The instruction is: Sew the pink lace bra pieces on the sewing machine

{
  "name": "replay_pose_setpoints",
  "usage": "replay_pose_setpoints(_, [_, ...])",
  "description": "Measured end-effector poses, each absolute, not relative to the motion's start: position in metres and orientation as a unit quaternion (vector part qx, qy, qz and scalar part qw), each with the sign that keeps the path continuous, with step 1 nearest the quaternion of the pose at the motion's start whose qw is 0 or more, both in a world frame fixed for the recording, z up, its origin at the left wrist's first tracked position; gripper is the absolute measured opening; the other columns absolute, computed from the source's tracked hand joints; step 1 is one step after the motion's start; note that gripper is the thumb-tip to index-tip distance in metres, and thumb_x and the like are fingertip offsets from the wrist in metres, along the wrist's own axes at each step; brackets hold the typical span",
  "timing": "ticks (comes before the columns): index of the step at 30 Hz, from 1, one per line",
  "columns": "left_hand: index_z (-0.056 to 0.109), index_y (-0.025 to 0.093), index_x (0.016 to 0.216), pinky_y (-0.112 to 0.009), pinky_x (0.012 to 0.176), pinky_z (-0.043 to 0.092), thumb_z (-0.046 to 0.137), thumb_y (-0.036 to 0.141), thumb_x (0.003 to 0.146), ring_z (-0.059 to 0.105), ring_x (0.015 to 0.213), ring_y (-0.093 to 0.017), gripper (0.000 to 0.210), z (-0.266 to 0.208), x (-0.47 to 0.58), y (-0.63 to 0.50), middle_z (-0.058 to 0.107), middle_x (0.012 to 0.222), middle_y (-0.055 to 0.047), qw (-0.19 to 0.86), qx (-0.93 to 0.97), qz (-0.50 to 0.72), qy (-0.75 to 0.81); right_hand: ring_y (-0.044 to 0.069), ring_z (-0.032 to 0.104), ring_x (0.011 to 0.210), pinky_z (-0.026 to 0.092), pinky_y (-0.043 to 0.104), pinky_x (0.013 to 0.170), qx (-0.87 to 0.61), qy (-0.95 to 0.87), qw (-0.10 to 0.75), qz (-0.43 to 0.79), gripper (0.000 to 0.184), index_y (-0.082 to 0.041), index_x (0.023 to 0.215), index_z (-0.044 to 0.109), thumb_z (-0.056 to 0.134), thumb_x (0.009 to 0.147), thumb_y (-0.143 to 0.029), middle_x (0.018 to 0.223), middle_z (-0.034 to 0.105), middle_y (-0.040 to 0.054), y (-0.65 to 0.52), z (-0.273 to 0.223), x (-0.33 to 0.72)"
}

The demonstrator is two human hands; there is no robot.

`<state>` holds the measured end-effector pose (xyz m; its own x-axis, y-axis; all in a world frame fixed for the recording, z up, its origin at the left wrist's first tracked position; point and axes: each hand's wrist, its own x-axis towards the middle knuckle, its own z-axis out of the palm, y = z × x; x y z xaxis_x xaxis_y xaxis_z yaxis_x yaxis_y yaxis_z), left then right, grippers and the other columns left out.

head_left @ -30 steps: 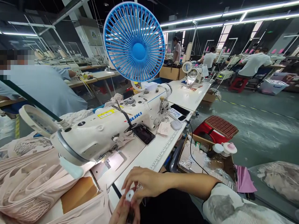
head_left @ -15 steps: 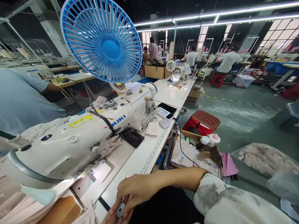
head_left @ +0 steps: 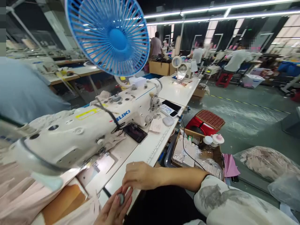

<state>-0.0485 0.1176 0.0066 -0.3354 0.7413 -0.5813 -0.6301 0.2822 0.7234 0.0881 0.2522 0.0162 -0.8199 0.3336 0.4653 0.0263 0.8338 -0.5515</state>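
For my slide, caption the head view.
Left hand holds a small grey disc, right hand close by, beside a JUKI sewing machine.

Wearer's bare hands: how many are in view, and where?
2: the bare left hand, at the bottom edge, holding a small round grey disc, and the bare right hand, just above and to the right.

Right grip (head_left: 142, 175) arches down beside the curled left grip (head_left: 115, 206)

A small round grey metal-looking disc (head_left: 121, 199), smooth with a dull sheen; a long white sewing machine (head_left: 70, 134), smooth and softly glossy; a round blue plastic fan (head_left: 118, 39) — shiny; a smooth white desk (head_left: 138, 153); pale pink folded cloth (head_left: 16, 203) — matt; a black rectangular phone (head_left: 135, 132), glossy.
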Motion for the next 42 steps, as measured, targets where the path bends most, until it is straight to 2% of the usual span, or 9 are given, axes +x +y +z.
replay_pose_setpoints(5, [0.074,0.015,0.081,-0.029,0.065,0.061,0.1,0.039,0.047,0.074,0.073,-0.021,0.049,0.043,-0.023,0.128,0.076,0.082,-0.005,0.537,0.058,0.666,0.515,0.015,0.057,0.082,0.051,0.03,0.078,-0.2,-0.78,0.419,0.419,0.033,-0.019,0.077,0.067,0.062,0.097,-0.045,0.085,0.059,0.004,0.242,0.036,0.095])
replay_pose_setpoints(9, [0.064,0.015,0.065,-0.017,0.055,0.044,0.098,0.028,0.049,0.056,0.061,-0.008,0.04,0.049,-0.021,0.132,0.063,0.064,0.001,0.547,0.066,0.693,0.466,0.009,0.053,0.06,0.046,0.024,0.056,-0.187,-0.672,0.364,0.617,0.034,-0.02,0.082,0.057,0.066,0.093,-0.051,0.094,0.064,0.003,0.247,0.044,0.09])
replay_pose_setpoints(13, [0.073,0.015,0.082,-0.018,0.054,0.037,0.094,0.027,0.061,0.042,0.057,-0.004,0.032,0.046,-0.022,0.127,0.058,0.069,0.003,0.587,0.083,0.688,0.418,0.007,0.053,0.046,0.047,0.022,0.048,-0.175,-0.568,0.333,0.732,0.037,-0.024,0.087,0.045,0.062,0.094,-0.055,0.079,0.064,-0.0039,0.24,0.04,0.085])
replay_pose_setpoints(16, [0.078,0.013,0.088,-0.02,0.057,0.039,0.092,0.032,0.066,0.047,0.064,-0.007,0.032,0.046,-0.023,0.125,0.065,0.081,-0.003,0.586,0.122,0.683,0.419,0.015,0.07,0.072,0.061,0.036,0.076,-0.168,-0.621,0.403,0.65,0.033,-0.024,0.089,0.046,0.058,0.098,-0.054,0.081,0.066,-0.0014,0.235,0.04,0.085])
replay_pose_setpoints(21, [0.079,0.014,0.087,-0.027,0.069,0.05,0.091,0.034,0.068,0.059,0.067,-0.012,0.03,0.044,-0.026,0.121,0.07,0.079,-0.004,0.55,0.153,0.678,0.463,0.026,0.069,0.115,0.051,0.058,0.103,-0.138,-0.791,0.491,0.338,0.014,-0.024,0.093,0.052,0.044,0.105,-0.026,0.096,0.072,0.0056,0.242,0.044,0.096])
replay_pose_setpoints(24, [0.079,0.015,0.087,-0.026,0.071,0.052,0.092,0.03,0.066,0.065,0.075,-0.015,0.029,0.04,-0.026,0.12,0.073,0.08,-0.005,0.5,0.156,0.698,0.488,0.023,0.07,0.099,0.056,0.05,0.091,-0.117,-0.844,0.477,0.215,0.015,-0.023,0.095,0.055,0.045,0.101,-0.013,0.091,0.069,0.0051,0.247,0.042,0.106])
replay_pose_setpoints(28, [0.077,0.016,0.084,-0.024,0.071,0.052,0.092,0.026,0.065,0.066,0.079,-0.015,0.027,0.037,-0.026,0.12,0.075,0.082,-0.005,0.441,0.152,0.725,0.507,0.017,0.056,0.066,0.049,0.031,0.059,-0.085,-0.893,0.407,0.173,0.008,-0.021,0.106,0.057,0.056,0.099,-0.021,0.073,0.057,-0.0002,0.242,0.034,0.117])
replay_pose_setpoints(34, [0.077,0.017,0.09,-0.024,0.066,0.055,0.093,0.029,0.065,0.064,0.066,-0.012,0.031,0.042,-0.023,0.122,0.068,0.071,0.001,0.462,0.159,0.741,0.461,0.015,0.05,0.063,0.043,0.026,0.057,-0.078,-0.898,0.418,0.112,0.047,-0.023,0.139,0.056,0.055,0.095,-0.004,0.065,0.049,-0.0042,0.229,0.03,0.122])
replay_pose_setpoints(42, [0.077,0.017,0.087,-0.026,0.069,0.056,0.091,0.033,0.07,0.067,0.065,-0.012,0.028,0.048,-0.021,0.122,0.071,0.077,-0.001,0.455,0.17,0.745,0.459,0.014,0.047,0.063,0.04,0.029,0.056,-0.072,-0.901,0.425,0.05,0.063,-0.023,0.152,0.048,0.059,0.094,-0.002,0.064,0.047,-0.0039,0.232,0.026,0.122])
